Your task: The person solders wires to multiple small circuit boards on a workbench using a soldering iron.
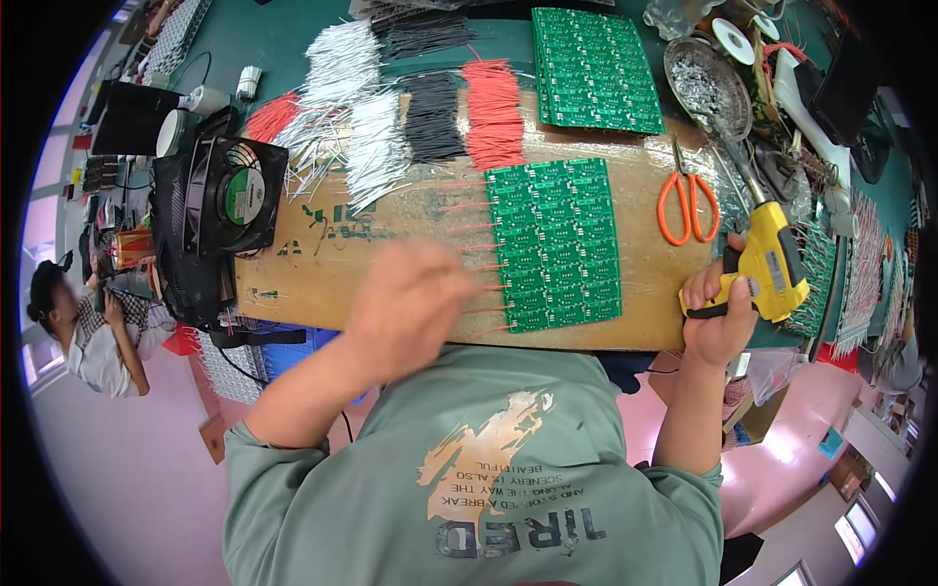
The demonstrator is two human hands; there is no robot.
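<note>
Head: soldering gun (767, 259) aslant, nose (750, 181) forward-left

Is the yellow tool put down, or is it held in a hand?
Held. The right hand is closed around the grip of the yellow tool.

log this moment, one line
left grip: blurred, near red wires; right grip: holding yellow gun-shaped tool; nearer circuit panel: on tan board; scissors: right of panel

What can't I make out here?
All in the head view:
- Left grip: motion blur obscures its fingers and anything between them.
- Yellow tool: handle partly covered by the right grip.
- Stacked green boards: lower ones hidden by the top one.
- Single green board: joints too small to judge.
</note>
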